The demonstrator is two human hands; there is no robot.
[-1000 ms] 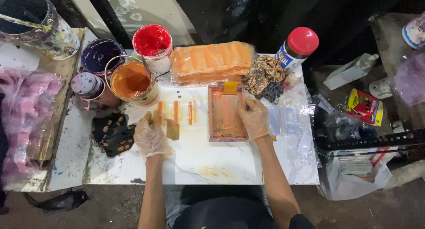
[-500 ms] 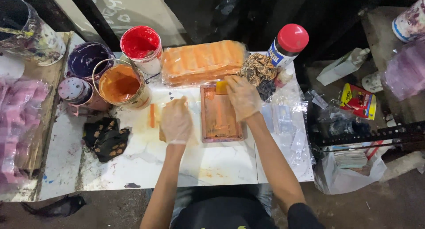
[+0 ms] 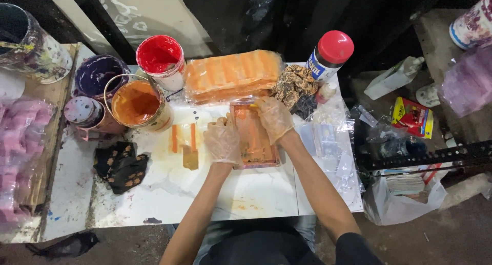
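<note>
A small pink-framed printing screen smeared with orange ink lies flat on the white table. My left hand, in a clear plastic glove, rests on the screen's left edge and holds it down. My right hand, also gloved, grips a small yellow squeegee at the screen's far end; the squeegee is mostly hidden by the fingers. Left of the screen lie two orange-printed strips and a small ochre piece.
Open pots of orange, red and purple ink stand at the back left. A wrapped orange stack, a red-capped bottle, patterned rags and clear bags lie around. Clutter fills the floor at right.
My left hand moved right from the printed strips onto the screen's left edge. My right hand went to the screen's far end and closed on the squeegee.
</note>
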